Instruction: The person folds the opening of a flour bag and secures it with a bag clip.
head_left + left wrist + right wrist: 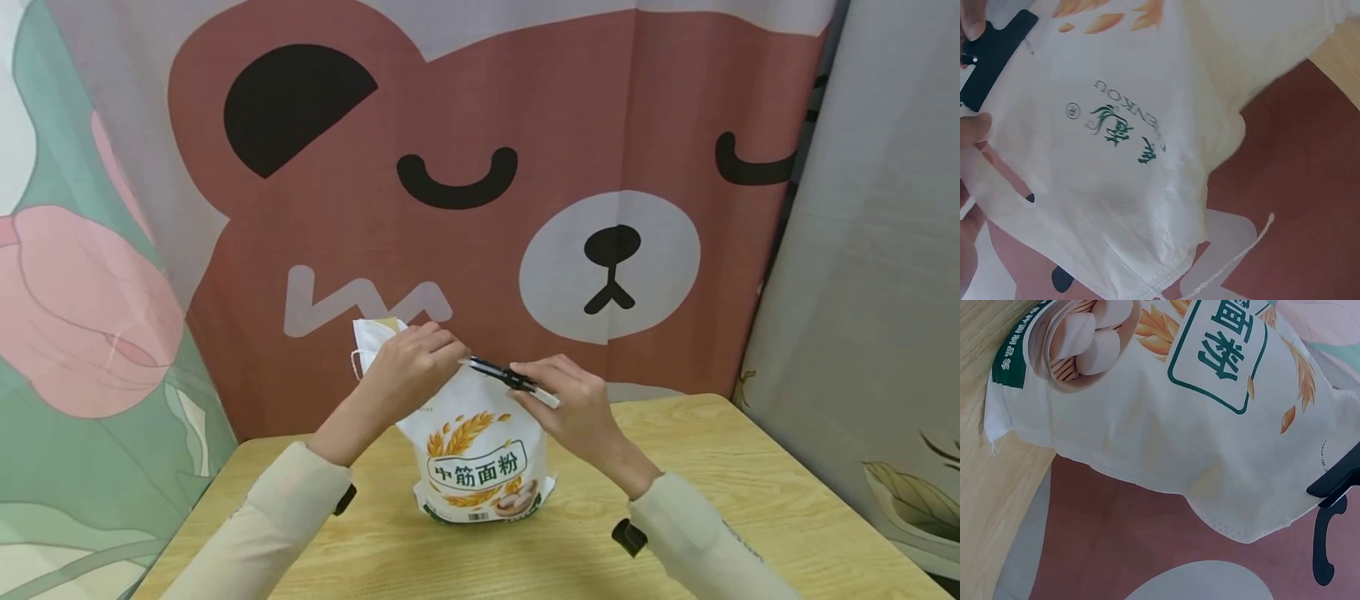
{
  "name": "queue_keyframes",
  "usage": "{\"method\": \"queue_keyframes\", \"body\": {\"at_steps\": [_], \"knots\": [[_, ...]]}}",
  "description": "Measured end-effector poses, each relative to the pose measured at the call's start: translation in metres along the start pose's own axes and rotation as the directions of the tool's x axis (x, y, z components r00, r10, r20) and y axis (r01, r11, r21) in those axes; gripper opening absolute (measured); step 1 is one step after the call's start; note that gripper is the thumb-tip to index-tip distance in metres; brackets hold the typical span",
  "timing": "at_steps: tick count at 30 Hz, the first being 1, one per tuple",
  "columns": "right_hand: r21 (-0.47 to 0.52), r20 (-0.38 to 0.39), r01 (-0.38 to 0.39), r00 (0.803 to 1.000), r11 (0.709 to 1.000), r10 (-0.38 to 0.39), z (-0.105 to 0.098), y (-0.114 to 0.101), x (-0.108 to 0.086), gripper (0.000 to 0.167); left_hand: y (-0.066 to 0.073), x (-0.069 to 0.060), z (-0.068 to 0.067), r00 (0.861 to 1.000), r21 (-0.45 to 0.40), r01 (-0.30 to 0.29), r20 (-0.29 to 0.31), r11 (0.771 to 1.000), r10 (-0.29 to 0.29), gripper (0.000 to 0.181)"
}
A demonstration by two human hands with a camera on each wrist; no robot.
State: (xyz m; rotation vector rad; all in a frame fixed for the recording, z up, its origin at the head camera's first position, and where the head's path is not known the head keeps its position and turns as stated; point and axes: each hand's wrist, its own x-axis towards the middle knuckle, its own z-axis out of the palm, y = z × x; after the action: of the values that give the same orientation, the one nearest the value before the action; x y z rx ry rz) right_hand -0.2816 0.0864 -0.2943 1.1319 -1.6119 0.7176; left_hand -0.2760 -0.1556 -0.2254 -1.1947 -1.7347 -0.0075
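Note:
A white flour bag (480, 450) with wheat-ear print stands upright on the table, its top drawn up and leaning left. My left hand (417, 363) grips the gathered upper part of the bag. At the bag's upper right edge, my right hand (567, 398) pinches a black clip (504, 372) with a pale handle end. The black clip (997, 59) lies against the bag (1141, 81) in the left wrist view, with fingers along the frame's left edge. In the right wrist view the clip (1338, 475) overlaps the bag's edge; its bite is hidden.
The wood-grain table (675, 492) carries the bag near its middle. Behind it hangs a curtain (525, 108) with a brown bear print. A loose white thread (1235, 262) trails from the bag's top corner. Dark straps show at both sleeve cuffs.

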Motion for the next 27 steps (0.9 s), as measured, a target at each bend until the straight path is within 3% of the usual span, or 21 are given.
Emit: {"method": "queue_keyframes", "body": {"at_steps": [6,15,18,22,27], "knots": [[0.006,-0.021,-0.034,0.999,0.999,0.034,0.001,0.002,0.001,0.033,-0.001,0.002,-0.006,0.988,-0.169,0.15,0.071,0.974,-0.139,0.019],[0.009,-0.051,-0.096,0.994,0.995,0.096,-0.006,0.004,0.002,0.035,-0.002,0.012,-0.007,0.98,-0.246,0.199,0.077,0.949,-0.186,0.016],[0.007,-0.063,-0.141,0.988,0.99,0.141,-0.01,0.004,0.003,0.035,-0.001,0.017,-0.005,0.964,-0.308,0.266,0.107,0.913,-0.244,0.015],[0.007,-0.066,-0.204,0.977,0.979,0.204,-0.012,0.004,0.002,0.038,0.001,0.023,-0.005,0.93,-0.343,0.365,0.166,0.865,-0.327,0.014],[0.034,-0.05,-0.251,0.966,0.967,0.253,-0.011,0.005,-0.001,0.042,0.003,0.025,-0.007,0.906,-0.343,0.42,0.213,0.84,-0.366,0.013]]}}
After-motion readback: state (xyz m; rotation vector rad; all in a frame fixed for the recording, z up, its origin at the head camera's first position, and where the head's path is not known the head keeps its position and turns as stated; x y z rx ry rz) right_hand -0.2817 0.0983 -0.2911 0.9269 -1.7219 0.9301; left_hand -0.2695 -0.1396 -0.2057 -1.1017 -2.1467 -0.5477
